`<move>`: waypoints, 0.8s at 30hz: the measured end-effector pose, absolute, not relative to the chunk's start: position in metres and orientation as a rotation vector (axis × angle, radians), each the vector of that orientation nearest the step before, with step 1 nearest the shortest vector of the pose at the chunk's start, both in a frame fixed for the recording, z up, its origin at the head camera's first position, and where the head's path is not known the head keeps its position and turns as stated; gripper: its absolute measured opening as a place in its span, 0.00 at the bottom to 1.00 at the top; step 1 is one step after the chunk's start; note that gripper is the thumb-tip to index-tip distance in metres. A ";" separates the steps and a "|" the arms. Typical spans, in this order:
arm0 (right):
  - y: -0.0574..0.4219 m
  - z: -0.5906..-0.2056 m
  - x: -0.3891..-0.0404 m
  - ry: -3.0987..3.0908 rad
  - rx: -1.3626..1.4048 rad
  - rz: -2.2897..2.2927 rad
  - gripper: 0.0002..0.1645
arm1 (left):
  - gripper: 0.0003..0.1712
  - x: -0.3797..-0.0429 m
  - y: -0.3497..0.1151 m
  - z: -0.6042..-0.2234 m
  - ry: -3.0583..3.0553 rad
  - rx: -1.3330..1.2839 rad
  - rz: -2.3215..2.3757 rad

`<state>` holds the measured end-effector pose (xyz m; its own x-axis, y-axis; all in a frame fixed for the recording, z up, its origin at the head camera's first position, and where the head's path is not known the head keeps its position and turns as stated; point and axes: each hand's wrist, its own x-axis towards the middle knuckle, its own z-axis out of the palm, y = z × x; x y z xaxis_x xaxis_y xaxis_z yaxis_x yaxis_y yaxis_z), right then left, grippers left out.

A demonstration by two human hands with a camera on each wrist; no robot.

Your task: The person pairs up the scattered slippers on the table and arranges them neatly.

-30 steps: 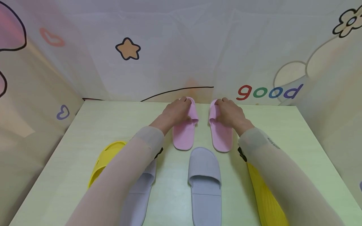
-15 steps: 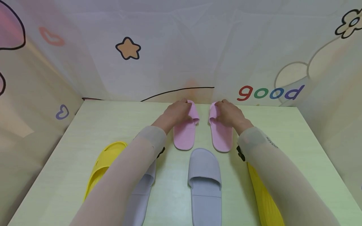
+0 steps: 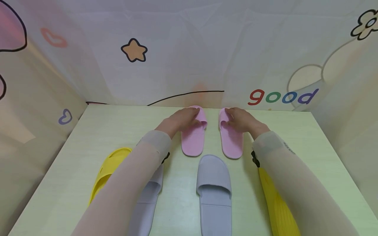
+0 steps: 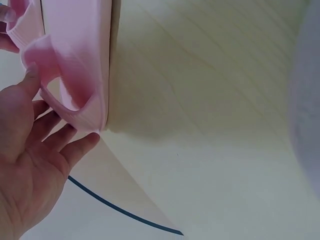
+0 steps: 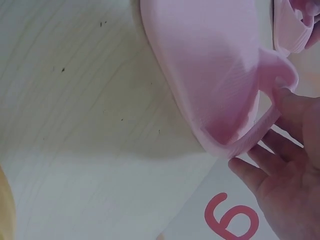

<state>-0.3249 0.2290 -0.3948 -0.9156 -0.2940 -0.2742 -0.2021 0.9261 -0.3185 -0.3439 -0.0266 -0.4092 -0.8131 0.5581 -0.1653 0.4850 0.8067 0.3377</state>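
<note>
Two small pink slippers lie side by side at the back of the table, toes toward the backdrop. My left hand (image 3: 183, 118) pinches the strap of the left pink slipper (image 3: 193, 144). In the left wrist view its thumb (image 4: 32, 75) presses inside the strap and the fingers lie along the outside. The right pink slipper (image 3: 232, 144) has its strap held likewise by my right hand (image 3: 243, 120), with the thumb (image 5: 285, 92) at the strap's opening. Each hand covers part of its slipper's strap in the head view.
Nearer me lie a grey slipper (image 3: 214, 173) in the middle and another grey slipper (image 3: 147, 203), partly behind my left forearm. Yellow slippers stand further out: the left yellow slipper (image 3: 112, 162) and the right yellow slipper (image 3: 276, 200), both partly hidden by sleeves. A printed backdrop (image 3: 177, 65) rises behind.
The toe ends of both pink slippers sit slightly lower in the head view than a second ago, with their heels almost unmoved. Both hands have come down a little with them.
</note>
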 end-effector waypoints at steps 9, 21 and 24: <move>0.234 -0.395 -0.316 2.754 -0.416 -0.384 0.42 | 0.48 -0.336 -0.030 -0.408 2.668 0.711 0.401; 0.239 -0.398 -0.297 2.755 -0.185 -0.528 0.60 | 0.65 -0.315 -0.027 -0.394 2.660 0.428 0.391; 0.239 -0.397 -0.293 2.749 -0.144 -0.536 0.63 | 0.68 -0.308 -0.025 -0.389 2.651 0.410 0.391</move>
<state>-0.2925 0.2387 -0.3974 -0.9384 -0.1612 -0.3056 -0.0346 0.9239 -0.3810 -0.3084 -0.0254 -0.3892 -0.8653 0.3422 -0.3664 0.2218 0.9167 0.3323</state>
